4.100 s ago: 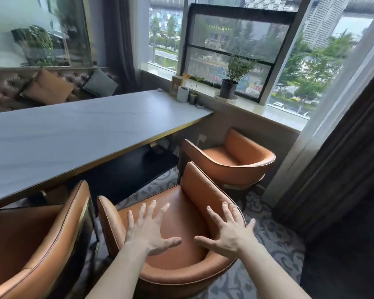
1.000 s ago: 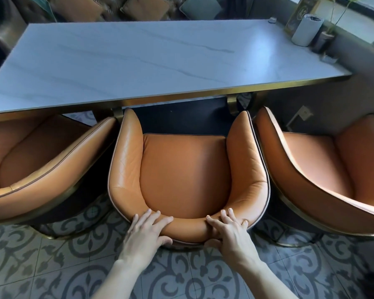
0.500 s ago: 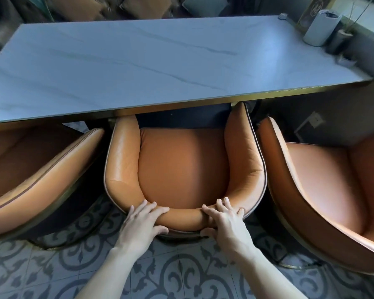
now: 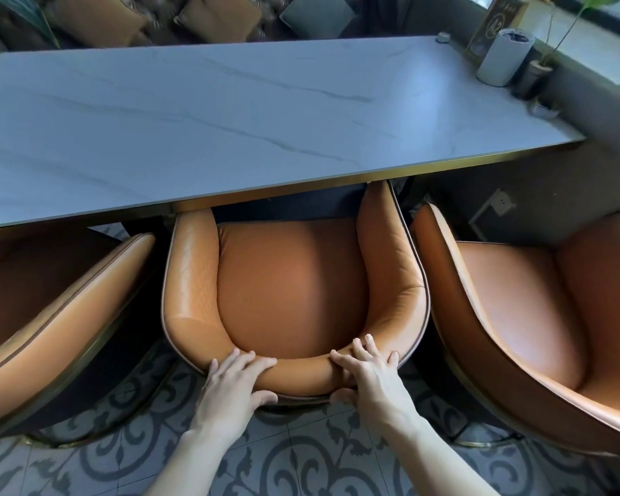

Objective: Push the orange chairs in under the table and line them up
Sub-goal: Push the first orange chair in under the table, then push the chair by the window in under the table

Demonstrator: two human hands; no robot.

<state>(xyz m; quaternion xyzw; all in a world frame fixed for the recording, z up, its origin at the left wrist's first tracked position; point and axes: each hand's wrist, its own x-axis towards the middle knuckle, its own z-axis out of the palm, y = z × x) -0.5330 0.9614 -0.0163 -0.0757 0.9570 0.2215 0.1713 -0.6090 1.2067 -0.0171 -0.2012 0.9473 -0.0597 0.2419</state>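
Three orange leather tub chairs stand along the near edge of the white marble table (image 4: pixel 230 112). The middle chair (image 4: pixel 290 281) faces the table, with the front of its seat and both armrest tips under the gold-trimmed edge. My left hand (image 4: pixel 235 383) and my right hand (image 4: pixel 367 374) both grip the top of its curved backrest, fingers over the rim and thumbs beneath. The left chair (image 4: pixel 51 316) sits partly under the table, turned at an angle. The right chair (image 4: pixel 537 316) stands further out from the table and is turned to the left.
A white cylindrical holder (image 4: pixel 505 57), a framed sign (image 4: pixel 503 19) and a small potted plant (image 4: pixel 537 71) stand on the window ledge at the table's right end. A tufted sofa with cushions (image 4: pixel 215 16) runs behind the table. Patterned tiles (image 4: pixel 301 456) cover the floor.
The middle chair has slid forward, so its seat front and armrest tips now sit under the table edge. Both hands stayed gripping its backrest throughout.
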